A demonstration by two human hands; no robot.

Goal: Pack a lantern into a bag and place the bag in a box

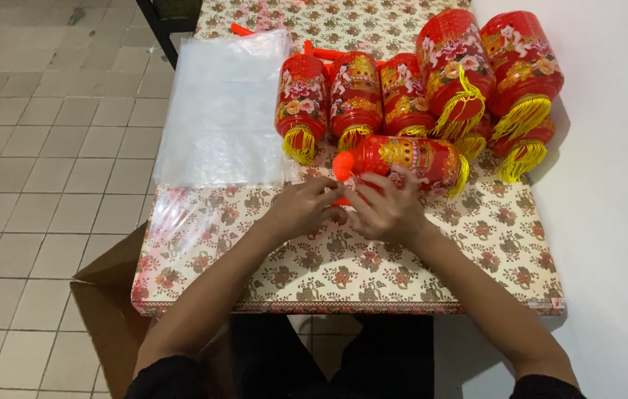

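Head view, one item in hand: a red cylindrical plastic lantern with gold and floral print and a yellow tassel fringe, lying on its side near the middle of the table, its orange end fitting toward the person's left.

Left hand: fingers curled at the orange end, fingertips meeting those of the other hand; whether they pinch a small part there cannot be told.
Right hand: fingers bent over the lower edge of the lying lantern, touching it; the grip looks partly closed, but what it holds, if anything, is hidden.

Beyond it: a row of like red lanterns with yellow tassels, six or so, resting close together toward the far edge, two larger ones at the right. By their look these count as finished pieces; the lying one appears to be mid-work.

Left of the row: a stack of clear plastic bags, flat. No lantern shows inside a bag, so bagging seems not yet begun. Orange plastic sticks lie behind the row.

Underneath: table with floral-patterned cloth. Beside it, on the tiled floor, a brown cardboard box flap.
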